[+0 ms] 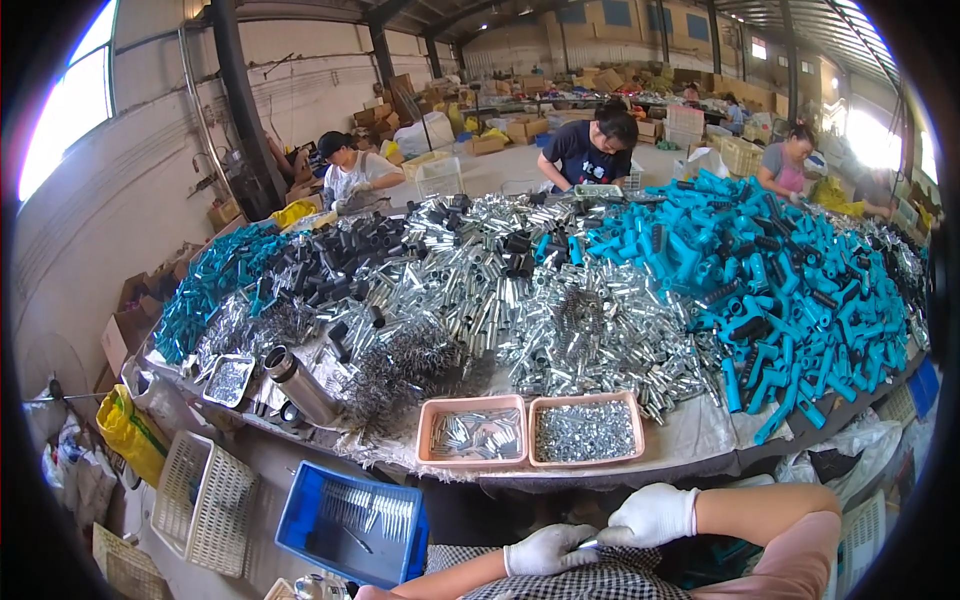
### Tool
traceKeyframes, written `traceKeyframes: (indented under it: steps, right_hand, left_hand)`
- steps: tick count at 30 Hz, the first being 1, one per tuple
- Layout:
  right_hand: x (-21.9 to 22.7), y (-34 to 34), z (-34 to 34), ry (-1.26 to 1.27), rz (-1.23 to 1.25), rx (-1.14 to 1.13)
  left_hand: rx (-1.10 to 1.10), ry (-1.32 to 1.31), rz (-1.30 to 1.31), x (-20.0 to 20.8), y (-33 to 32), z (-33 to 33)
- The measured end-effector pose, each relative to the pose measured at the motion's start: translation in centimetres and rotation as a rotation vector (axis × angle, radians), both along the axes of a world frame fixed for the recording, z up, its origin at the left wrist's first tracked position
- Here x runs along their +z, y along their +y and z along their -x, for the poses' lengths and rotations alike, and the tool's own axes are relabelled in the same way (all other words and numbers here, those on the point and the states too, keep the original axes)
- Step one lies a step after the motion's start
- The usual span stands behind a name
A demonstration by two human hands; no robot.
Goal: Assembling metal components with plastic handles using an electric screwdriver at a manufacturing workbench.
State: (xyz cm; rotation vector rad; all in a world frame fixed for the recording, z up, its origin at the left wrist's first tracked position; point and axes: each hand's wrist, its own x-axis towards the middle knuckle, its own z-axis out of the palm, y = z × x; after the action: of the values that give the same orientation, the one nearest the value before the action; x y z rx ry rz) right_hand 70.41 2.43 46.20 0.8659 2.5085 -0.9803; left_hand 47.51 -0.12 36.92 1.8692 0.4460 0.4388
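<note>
Over the checked apron (622, 578), the gloved left hand (545, 551) and right hand (648, 516) both pinch one metal rod (588, 544).

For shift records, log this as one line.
left hand: gloved, on metal part; right hand: gloved, on same part; blue bin: at left

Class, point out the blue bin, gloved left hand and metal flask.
Blue bin (335, 558), head view: near edge.
Gloved left hand (542, 551), head view: back of glove.
Metal flask (303, 388), head view: mid-body.
</note>
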Motion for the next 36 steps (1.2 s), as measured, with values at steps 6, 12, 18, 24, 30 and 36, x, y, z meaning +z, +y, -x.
traceKeyframes:
  steps: [6, 12, 18, 24, 30, 36]
  right_hand:
    - [-0.8, -0.8, -0.1, 0.184, -0.637, 0.297]
    - [0.7, -0.9, 0.0, -0.045, -0.05, -0.037]
    - [0.2, -1.8, -0.1, 0.214, -0.615, 0.146]
    - [-1.0, -1.2, -1.1, 0.185, -0.521, 0.035]
    - [-0.4, -0.2, -0.8, -0.069, 0.151, -0.187]
    - [-0.1, -1.7, -0.8, 0.149, -0.706, 0.282]
  left_hand:
    - [0.076, 0.096, -0.014, -0.1, 0.1, 0.2]
    - [-0.031, 0.086, -0.079, -0.2, -0.1, -0.3]
    - [0.07, 0.041, 0.021, 0.7, -0.1, 0.0]
    - [0.067, 0.093, -0.049, 1.0, 0.7, -0.8]
    - [0.063, 0.175, -0.139, 1.0, 0.0, -1.2]
    - [0.096, 0.107, -0.059, 0.3, 0.1, -0.7]
